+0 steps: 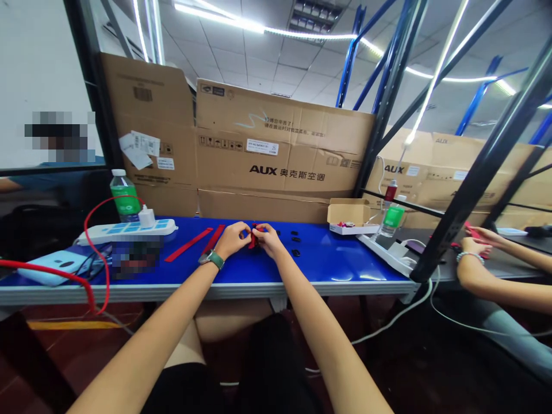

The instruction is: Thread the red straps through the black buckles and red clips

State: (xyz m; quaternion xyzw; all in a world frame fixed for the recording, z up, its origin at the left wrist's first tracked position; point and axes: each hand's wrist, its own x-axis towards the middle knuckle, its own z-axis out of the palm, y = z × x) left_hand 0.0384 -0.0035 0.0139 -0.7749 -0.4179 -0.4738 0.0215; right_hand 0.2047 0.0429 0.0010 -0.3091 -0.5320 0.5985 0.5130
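Observation:
My left hand (233, 237) and my right hand (268, 237) meet over the blue table (328, 261), fingers pinched together on a small red strap piece (254, 237) held between them. A green-strapped watch sits on my left wrist. Two flat red straps (190, 244) lie on the table just left of my left hand. A few small black parts (295, 237) lie just right of my right hand.
A white power strip (129, 230), a green bottle (125, 198) and a red cable (92, 247) are at the left. A small open cardboard box (349, 215) and another bottle (391, 218) stand at the right. Large cardboard cartons (280, 149) wall the back. Another person's hands (474, 241) work at the far right.

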